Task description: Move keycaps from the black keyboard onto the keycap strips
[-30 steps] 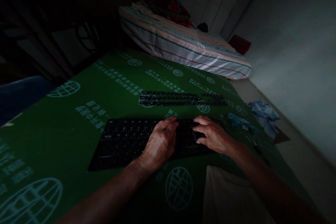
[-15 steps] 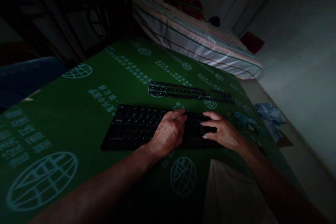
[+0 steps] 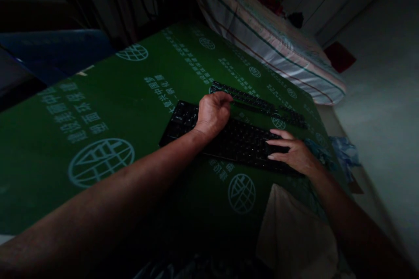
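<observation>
A black keyboard (image 3: 245, 139) lies at a slant on a green table (image 3: 183, 170) printed with pale globe signs and writing. Behind it are rows of small loose black keys (image 3: 255, 101). My left hand (image 3: 214, 111) is over the keyboard's far side, near the left end of those rows. Its fingers are curled and pinched together; whatever may be between them is too small or dark to name. My right hand (image 3: 291, 150) is at the keyboard's right part, thumb and fingers bent around a smooth dark patch that I cannot make out.
A striped mattress (image 3: 278, 48) stands beyond the table, with a red box-like thing (image 3: 339, 56) by the wall. Bluish crumpled plastic (image 3: 343, 150) lies at right. Beige cloth (image 3: 297, 231) is close to me. Something blue (image 3: 62, 52) stands at left.
My left hand has gone from the keyboard's middle toward its far edge and the loose key rows. My right hand keeps its grasp. The view has turned, and the keyboard appears more slanted.
</observation>
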Tool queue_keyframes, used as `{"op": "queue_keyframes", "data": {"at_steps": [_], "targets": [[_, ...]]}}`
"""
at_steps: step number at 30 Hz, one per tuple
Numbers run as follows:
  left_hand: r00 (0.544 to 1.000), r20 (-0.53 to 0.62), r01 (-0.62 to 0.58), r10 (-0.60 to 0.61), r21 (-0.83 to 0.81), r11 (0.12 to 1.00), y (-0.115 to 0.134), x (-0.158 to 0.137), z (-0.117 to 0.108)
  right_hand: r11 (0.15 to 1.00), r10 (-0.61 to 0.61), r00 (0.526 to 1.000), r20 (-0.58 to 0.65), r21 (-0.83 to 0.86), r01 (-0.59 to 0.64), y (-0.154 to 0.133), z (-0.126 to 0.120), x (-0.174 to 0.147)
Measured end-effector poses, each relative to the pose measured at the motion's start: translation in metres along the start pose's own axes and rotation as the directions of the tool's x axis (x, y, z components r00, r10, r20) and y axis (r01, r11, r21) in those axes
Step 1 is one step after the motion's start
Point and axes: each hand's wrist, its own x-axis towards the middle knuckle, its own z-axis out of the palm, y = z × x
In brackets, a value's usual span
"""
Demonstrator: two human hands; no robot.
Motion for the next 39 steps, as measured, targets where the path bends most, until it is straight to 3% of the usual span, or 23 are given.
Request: {"op": "queue_keyframes", "data": {"at_steps": [11, 30, 35, 39], "targets": [[0.996, 0.091, -0.013, 0.004, 0.103, 0.995, 0.013, -0.007, -0.005, 0.999, -0.018, 0.999, -0.032, -0.039, 0.017, -0.002, 0.000, 0.000], [0.966, 0.226, -0.197, 0.129, 0.309, 0.931, 0.009, -0.011, -0.001, 0.992, -0.049, 0.998, -0.050, -0.115, 0.043, -0.005, 0.005, -0.001], [0.898, 0.358, -0.377, 0.255, 0.327, 0.867, 0.021, -0.022, -0.002, 0.994, -0.069, 0.995, -0.065, -0.088, 0.063, -0.004, 0.008, -0.003], [0.774, 0.515, -0.555, 0.368, 0.272, 0.786, 0.033, -0.038, -0.001, 0.996, -0.057, 0.996, -0.065, -0.071, 0.052, -0.004, 0.009, -0.004]]}}
